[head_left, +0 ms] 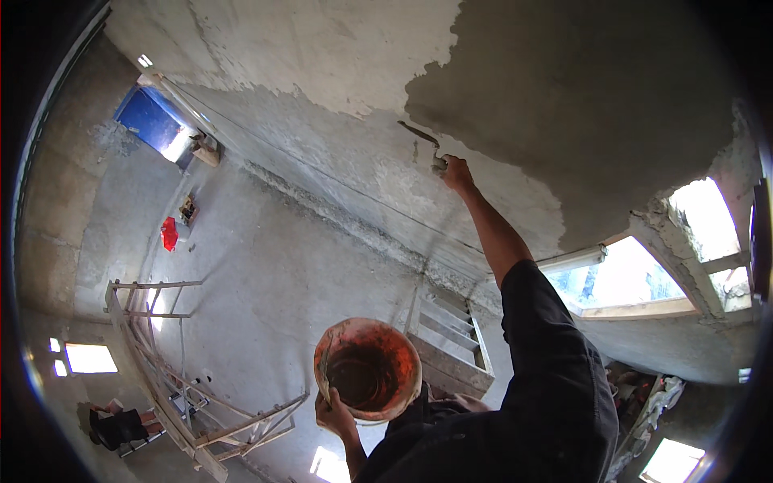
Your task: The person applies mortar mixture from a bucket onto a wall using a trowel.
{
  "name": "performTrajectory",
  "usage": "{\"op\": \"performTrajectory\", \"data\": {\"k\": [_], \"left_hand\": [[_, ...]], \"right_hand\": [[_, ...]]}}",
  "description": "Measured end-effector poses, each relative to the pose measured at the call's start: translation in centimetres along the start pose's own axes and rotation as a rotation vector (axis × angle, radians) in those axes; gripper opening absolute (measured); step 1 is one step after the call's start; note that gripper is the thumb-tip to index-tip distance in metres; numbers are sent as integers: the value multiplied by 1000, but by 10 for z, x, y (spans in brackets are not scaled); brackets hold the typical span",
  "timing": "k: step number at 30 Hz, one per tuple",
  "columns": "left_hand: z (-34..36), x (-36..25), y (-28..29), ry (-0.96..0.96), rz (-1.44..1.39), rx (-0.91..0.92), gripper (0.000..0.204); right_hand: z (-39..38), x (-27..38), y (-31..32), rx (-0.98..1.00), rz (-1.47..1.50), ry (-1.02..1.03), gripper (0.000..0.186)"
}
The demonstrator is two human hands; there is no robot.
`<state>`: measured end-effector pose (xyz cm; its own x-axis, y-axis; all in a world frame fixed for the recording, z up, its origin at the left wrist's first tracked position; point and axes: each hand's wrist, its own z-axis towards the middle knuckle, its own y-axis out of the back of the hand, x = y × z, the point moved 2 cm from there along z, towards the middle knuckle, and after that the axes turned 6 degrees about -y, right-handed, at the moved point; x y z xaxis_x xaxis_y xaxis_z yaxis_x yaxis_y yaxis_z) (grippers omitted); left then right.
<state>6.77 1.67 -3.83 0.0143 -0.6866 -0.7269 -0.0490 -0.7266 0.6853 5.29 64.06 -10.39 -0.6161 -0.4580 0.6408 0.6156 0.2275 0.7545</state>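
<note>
A dark sleeve (555,362) fills the space closest to me, running up from the shoulder to a bare forearm stretched high toward the wall (338,145). At the end of that arm the right hand (456,173) is closed around the handle of a trowel (419,134), its thin blade angled up and to the left. The blade lies right by the wall, near the ragged edge of a dark, damp-looking patch (580,113); I can't tell whether the metal touches the surface.

Lower down, the left hand (335,416) is curled at the left side of an orange bucket (407,362), gripping it near the rim. The bucket tips its mouth toward us, and its inside is smeared, with something dark at the bottom.

Just behind the bucket stands a wooden frame with 3 or so slats (451,342). Off to the left, a long wooden trestle (165,374) spans the grey floor (250,233), and beyond it there's another person (121,427) in dark clothes. Farther away I see a red item (169,233) on the floor and a blue panel (149,119) by a bright opening. On the right, daylight pours through a window (628,278).
</note>
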Motion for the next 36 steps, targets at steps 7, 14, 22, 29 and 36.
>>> {"op": "performTrajectory", "data": {"k": [7, 14, 22, 29, 36], "left_hand": [[-11, 16, 7, 10, 31, -43, 30], [0, 28, -3, 57, 28, -19, 28], [5, 21, -5, 52, -6, -14, 28], [8, 15, -6, 48, -10, 0, 26], [8, 14, -6, 60, -16, -15, 25]], "right_hand": [[52, 5, -19, 121, 23, -7, 32], [74, -22, 0, 49, 5, -127, 22], [4, 2, 29, 99, 154, -248, 23], [49, 6, -19, 15, -234, 32, 25], [73, 42, 34, 30, -258, -8, 40]]}}
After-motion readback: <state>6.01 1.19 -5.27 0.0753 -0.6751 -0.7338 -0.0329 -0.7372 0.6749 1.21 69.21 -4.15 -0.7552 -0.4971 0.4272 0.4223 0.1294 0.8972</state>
